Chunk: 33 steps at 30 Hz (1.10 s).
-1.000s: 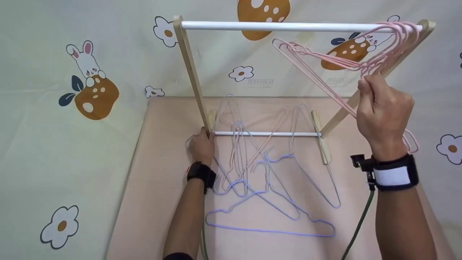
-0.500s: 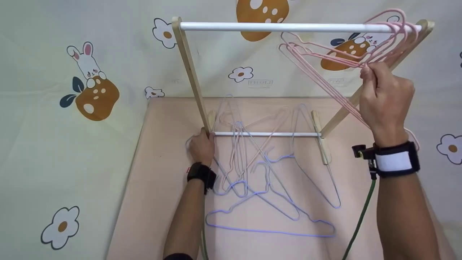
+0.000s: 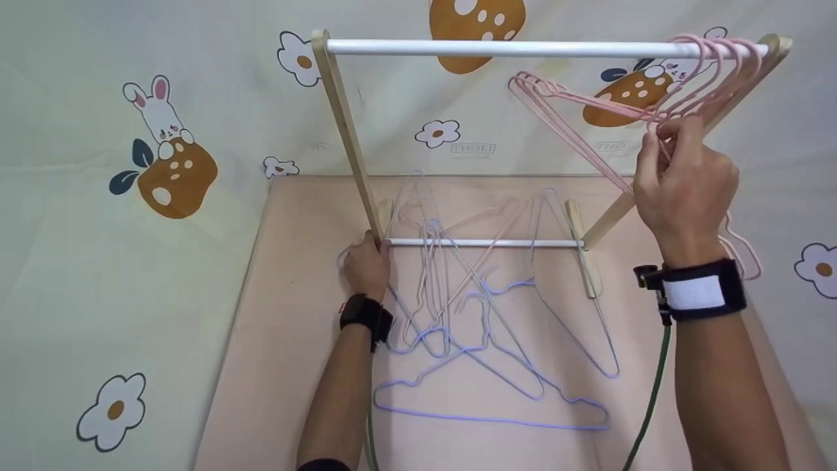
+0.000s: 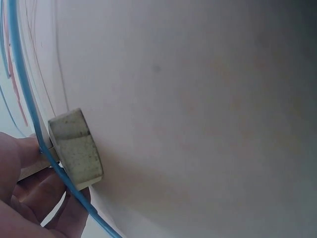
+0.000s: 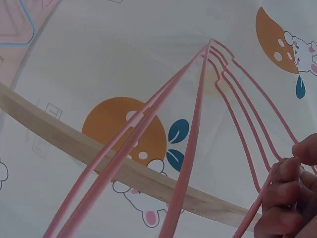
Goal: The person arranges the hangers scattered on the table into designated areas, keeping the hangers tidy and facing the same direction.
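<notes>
Several pink hangers (image 3: pixel 605 104) hang by their hooks near the right end of the white top rail (image 3: pixel 497 48) of a small wooden clothes rack (image 3: pixel 345 131). My right hand (image 3: pixel 686 190) pinches the nearest pink hanger just under its hook. In the right wrist view, curled fingers (image 5: pixel 282 196) hold the pink wire, and the hanger arms fan out to the left. At the rack's lower left corner my left hand (image 3: pixel 366 267) grips the foot of the post. The left wrist view shows its fingers around the wooden end (image 4: pixel 77 148), with a blue wire hanger (image 4: pixel 30 99) crossing them.
Blue hangers (image 3: pixel 490 420) and pale pink hangers (image 3: pixel 425 281) lie tangled on the pink mat, some across the lower white bar (image 3: pixel 484 243). Behind the rack is a cloth backdrop (image 3: pixel 216 261) with printed rabbits. Green cables (image 3: pixel 654 399) trail from the wrist straps.
The pink hanger in my right hand rose over the rail, and its hook now sits on it, left of the others. The right hand came slightly down and left. My left hand stayed put.
</notes>
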### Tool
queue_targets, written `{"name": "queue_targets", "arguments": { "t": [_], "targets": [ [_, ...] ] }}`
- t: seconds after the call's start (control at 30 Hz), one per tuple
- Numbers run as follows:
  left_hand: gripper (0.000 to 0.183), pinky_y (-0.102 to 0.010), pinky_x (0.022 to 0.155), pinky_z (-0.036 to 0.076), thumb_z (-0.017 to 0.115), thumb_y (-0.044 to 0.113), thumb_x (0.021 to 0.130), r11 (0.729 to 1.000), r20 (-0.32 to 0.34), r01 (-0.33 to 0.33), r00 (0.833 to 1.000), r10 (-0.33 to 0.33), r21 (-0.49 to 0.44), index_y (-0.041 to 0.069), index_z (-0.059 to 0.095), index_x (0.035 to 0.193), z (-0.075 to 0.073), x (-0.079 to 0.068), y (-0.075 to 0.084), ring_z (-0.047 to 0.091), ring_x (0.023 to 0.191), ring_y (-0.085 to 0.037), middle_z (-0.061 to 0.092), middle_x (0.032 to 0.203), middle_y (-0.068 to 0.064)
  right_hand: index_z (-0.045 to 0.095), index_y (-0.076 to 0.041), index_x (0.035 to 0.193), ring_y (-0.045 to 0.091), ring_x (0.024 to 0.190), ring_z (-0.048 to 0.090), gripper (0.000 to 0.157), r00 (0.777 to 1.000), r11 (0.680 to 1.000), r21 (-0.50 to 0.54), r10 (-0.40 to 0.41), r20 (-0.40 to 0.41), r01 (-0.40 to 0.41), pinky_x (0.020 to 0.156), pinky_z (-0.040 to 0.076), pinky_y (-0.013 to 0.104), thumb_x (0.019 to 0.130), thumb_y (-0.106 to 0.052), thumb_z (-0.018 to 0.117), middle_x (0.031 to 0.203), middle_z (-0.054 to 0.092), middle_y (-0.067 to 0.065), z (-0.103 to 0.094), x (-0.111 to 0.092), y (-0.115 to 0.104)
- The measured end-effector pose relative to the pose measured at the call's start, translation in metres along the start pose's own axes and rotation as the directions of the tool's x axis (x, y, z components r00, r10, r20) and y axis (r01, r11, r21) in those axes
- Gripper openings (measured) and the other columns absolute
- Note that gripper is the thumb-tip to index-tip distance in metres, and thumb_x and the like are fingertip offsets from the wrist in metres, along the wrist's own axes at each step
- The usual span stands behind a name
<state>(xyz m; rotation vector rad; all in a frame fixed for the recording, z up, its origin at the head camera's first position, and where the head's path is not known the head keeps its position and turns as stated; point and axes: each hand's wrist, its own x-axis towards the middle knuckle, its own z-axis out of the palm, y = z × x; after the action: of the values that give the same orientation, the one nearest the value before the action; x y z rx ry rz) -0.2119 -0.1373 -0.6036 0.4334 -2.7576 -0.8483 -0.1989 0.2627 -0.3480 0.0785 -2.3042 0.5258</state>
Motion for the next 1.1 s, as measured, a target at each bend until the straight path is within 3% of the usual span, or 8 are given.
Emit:
{"name": "queue_targets", "arguments": {
  "t": [0.23, 0.47, 0.63, 0.93, 1.1],
  "targets": [
    [0.027, -0.056, 0.074, 0.057, 0.074, 0.029, 0.108, 1.000, 0.001, 0.004, 1.000, -0.004, -0.007, 0.002, 0.073, 0.113, 0.001, 0.000, 0.000, 0.075, 0.088, -0.043, 0.077, 0.093, -0.019, 0.068, 0.011, 0.104, 0.050, 0.093, 0.060, 0.039, 0.997, 1.000, -0.019, -0.018, -0.070, 0.017, 0.079, 0.042, 0.057, 0.111, -0.026, 0.058, 0.097, 0.065, 0.029, 0.007, -0.001, 0.003],
    [0.028, -0.057, 0.067, 0.057, 0.076, 0.027, 0.106, 0.998, -0.070, -0.056, 0.996, 0.055, -0.010, -0.001, 0.073, 0.113, 0.014, 0.006, -0.014, 0.075, 0.078, -0.041, 0.075, 0.084, -0.018, 0.068, 0.010, 0.107, 0.049, 0.097, 0.058, 0.042, 0.996, 1.000, -0.022, 0.006, -0.087, -0.008, 0.081, 0.042, 0.059, 0.110, -0.031, 0.057, 0.105, 0.065, 0.029, 0.014, 0.002, 0.006],
    [0.028, -0.057, 0.066, 0.056, 0.077, 0.028, 0.104, 0.998, -0.079, -0.063, 0.995, 0.062, -0.004, 0.001, 0.072, 0.111, 0.022, 0.009, -0.020, 0.074, 0.077, -0.041, 0.074, 0.082, -0.017, 0.068, 0.009, 0.110, 0.047, 0.099, 0.062, 0.043, 0.995, 0.999, -0.029, 0.036, -0.096, -0.039, 0.082, 0.045, 0.059, 0.111, -0.032, 0.056, 0.106, 0.066, 0.029, 0.016, 0.002, 0.010],
    [0.027, -0.056, 0.071, 0.058, 0.075, 0.025, 0.107, 0.999, -0.039, -0.030, 0.999, 0.029, -0.022, -0.001, 0.073, 0.115, 0.002, 0.000, -0.002, 0.076, 0.082, -0.043, 0.077, 0.090, -0.020, 0.069, 0.008, 0.108, 0.046, 0.097, 0.060, 0.043, 0.992, 0.997, -0.063, 0.041, -0.124, -0.049, 0.078, 0.045, 0.058, 0.109, -0.034, 0.059, 0.106, 0.066, 0.028, 0.015, 0.000, 0.012],
    [0.026, -0.055, 0.072, 0.058, 0.074, 0.026, 0.108, 1.000, -0.021, -0.018, 1.000, 0.018, -0.010, 0.000, 0.073, 0.114, 0.000, -0.001, 0.000, 0.075, 0.083, -0.042, 0.077, 0.090, -0.019, 0.068, 0.008, 0.106, 0.046, 0.096, 0.058, 0.044, 0.989, 0.997, -0.074, 0.015, -0.148, -0.026, 0.075, 0.043, 0.056, 0.108, -0.036, 0.060, 0.104, 0.064, 0.027, 0.012, -0.001, 0.009]
  ]
}}
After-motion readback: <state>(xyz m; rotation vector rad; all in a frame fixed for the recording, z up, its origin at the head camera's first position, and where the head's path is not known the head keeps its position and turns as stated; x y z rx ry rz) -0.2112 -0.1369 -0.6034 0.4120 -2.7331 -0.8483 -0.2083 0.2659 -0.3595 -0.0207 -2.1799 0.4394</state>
